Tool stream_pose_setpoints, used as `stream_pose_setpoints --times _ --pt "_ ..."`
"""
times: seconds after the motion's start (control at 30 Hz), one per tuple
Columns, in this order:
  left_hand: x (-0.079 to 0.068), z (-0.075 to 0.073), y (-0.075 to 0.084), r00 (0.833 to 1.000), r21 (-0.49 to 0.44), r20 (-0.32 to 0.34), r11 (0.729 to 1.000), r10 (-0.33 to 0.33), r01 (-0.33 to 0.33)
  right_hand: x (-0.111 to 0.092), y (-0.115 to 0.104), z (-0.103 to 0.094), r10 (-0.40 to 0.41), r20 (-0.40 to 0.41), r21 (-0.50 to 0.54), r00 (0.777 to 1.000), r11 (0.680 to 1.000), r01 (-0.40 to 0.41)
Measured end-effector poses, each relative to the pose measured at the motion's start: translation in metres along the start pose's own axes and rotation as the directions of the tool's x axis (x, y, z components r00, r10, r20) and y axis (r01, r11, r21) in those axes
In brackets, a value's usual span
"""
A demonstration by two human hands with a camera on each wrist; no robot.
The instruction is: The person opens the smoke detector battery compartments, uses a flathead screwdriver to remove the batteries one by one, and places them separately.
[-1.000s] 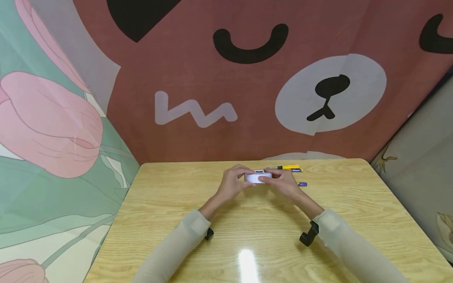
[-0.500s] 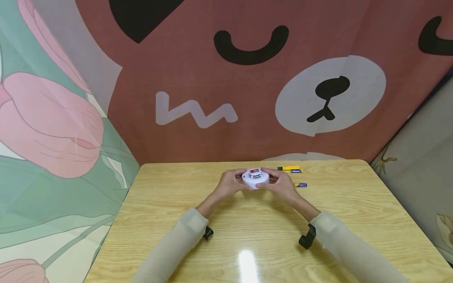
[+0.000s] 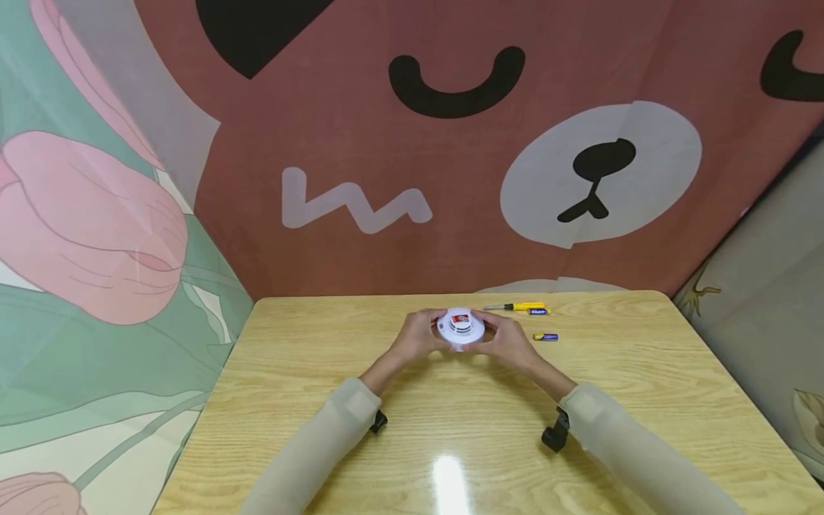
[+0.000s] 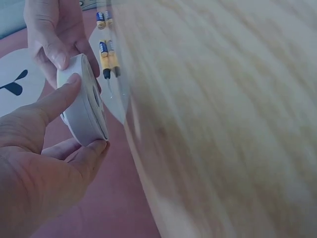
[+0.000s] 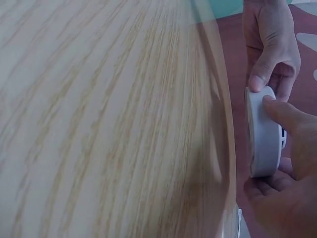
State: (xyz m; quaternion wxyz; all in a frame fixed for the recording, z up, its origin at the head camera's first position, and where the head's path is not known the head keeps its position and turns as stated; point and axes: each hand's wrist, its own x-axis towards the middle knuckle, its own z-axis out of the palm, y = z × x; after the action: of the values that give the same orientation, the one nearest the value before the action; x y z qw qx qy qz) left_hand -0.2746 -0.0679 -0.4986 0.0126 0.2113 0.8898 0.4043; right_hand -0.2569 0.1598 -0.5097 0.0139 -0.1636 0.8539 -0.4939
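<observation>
Both hands hold a round white smoke detector above the table, its vented dome and red label facing up toward the head camera. My left hand grips its left rim, thumb on the near side and fingers on the far side. Opposite it, my right hand pinches the right rim the same way. In the left wrist view, the white side wall of the smoke detector shows between the two hands, clear of the tabletop. Its flat back is seen only edge-on in the wrist views.
A screwdriver with a yellow and black handle lies near the table's back edge. Close by it is a blue and yellow battery, and a second battery lies nearer. A patterned cloth hangs behind the wooden table.
The smoke detector has tilted from edge-on so that its domed face now shows, and has shifted slightly left and nearer. Both hands turned with it, uncovering the nearer battery and the screwdriver's shaft.
</observation>
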Motion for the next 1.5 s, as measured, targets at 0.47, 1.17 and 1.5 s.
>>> stream_pose_setpoints --times 0.47,1.17,1.5 --pt "0.0 0.007 -0.004 0.998 0.098 0.013 0.994 0.054 -0.055 0.004 0.006 0.007 -0.004 0.026 -0.158 1.0 0.987 0.008" --pt "-0.001 0.007 -0.005 0.998 0.121 0.057 0.992 0.037 -0.044 0.001 0.004 0.01 -0.043 0.06 -0.315 0.997 0.947 0.06" --pt "-0.002 0.001 -0.008 0.994 0.059 0.098 0.998 -0.04 0.034 -0.001 0.002 -0.004 -0.036 0.08 -0.342 0.996 0.938 0.062"
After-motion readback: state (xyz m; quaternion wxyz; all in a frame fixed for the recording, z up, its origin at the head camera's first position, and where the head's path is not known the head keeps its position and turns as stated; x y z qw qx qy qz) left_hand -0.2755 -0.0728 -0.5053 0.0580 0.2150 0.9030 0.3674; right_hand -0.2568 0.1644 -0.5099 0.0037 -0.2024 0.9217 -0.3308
